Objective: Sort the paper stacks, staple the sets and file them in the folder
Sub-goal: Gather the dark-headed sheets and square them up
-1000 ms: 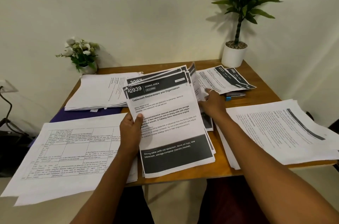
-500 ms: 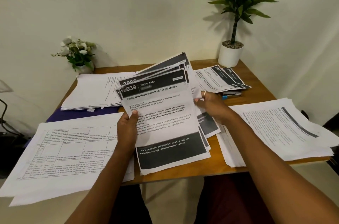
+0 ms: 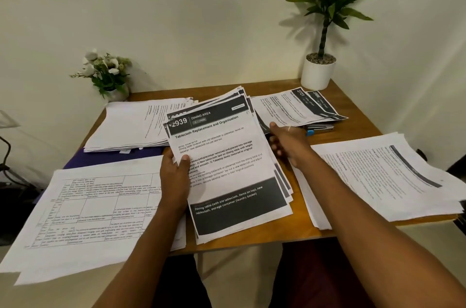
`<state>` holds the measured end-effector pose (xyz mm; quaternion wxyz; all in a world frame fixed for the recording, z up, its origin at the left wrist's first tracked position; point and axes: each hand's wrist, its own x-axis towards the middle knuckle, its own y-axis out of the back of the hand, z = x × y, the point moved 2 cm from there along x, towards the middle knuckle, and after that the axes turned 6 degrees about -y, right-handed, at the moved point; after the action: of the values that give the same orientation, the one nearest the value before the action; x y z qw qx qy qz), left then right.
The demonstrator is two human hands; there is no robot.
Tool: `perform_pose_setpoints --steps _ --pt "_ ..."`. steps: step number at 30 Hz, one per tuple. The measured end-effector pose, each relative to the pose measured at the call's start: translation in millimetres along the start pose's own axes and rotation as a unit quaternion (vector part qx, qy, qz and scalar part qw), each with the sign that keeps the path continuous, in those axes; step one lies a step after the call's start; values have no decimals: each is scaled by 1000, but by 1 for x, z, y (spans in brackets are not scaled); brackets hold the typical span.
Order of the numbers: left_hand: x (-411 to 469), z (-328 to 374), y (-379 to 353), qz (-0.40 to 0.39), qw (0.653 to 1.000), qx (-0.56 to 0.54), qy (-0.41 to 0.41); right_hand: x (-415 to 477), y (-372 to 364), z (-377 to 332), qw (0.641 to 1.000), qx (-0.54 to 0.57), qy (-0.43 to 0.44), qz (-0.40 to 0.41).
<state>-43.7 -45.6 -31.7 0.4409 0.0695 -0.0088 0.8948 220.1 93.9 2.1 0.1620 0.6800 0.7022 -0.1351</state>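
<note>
The sheaf of papers (image 3: pixel 227 169) that I am sorting is in the middle of the bench (image 3: pixel 302 227), with its top sheet headed "Tablecloth Replacement and Organization". Its far end is raised and fanned, and its near end lies close to the front edge. My left hand (image 3: pixel 175 176) pinches the left edge, thumb on top and the other fingers hidden below. My right hand (image 3: pixel 287 143) is at the right edge with the fingers curled under the lower sheets, so it seems to hold them too, though the paper covers the fingertips. Around the sheaf there are four other piles: one with printed tables (image 3: pixel 88 212) at the front left, one plain pile (image 3: pixel 136 126) behind it, a small pile with dark headers (image 3: pixel 297 108) at the back right, and a big pile (image 3: pixel 383 176) at the right. The purple folder (image 3: pixel 106 159) lies under the left piles, mostly covered. A dark object with a blue tip (image 3: pixel 320 128) shows under the small pile; perhaps it is the stapler, I cannot tell. I think the danger is in the loose fan: if one pinch becomes weak, sheets may slide out and mix into a neighbour pile. Also the front left and right piles hang over the bench edge, so a push from my forearm could send them to the floor.
</note>
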Motion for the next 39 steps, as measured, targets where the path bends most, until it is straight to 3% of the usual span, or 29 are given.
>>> perform_pose_setpoints --steps 2,7,14,17,27,39 --pt "1 -2 0 -7 1000 12 -5 12 3 3 998 19 -16 60" --pt "2 -5 0 -13 1000 16 -3 25 2 -5 995 13 -50 91" --pt "3 -4 0 -12 1000 10 -3 43 -12 -16 989 10 -128 75" --pt "3 -3 -1 -12 1000 4 0 42 -12 -15 984 67 -144 79" --pt "0 -1 -2 -12 1000 -4 -4 37 -3 -8 969 169 -103 148" --pt "-1 2 -3 -16 1000 -26 0 29 -3 -14 963 208 -103 135"
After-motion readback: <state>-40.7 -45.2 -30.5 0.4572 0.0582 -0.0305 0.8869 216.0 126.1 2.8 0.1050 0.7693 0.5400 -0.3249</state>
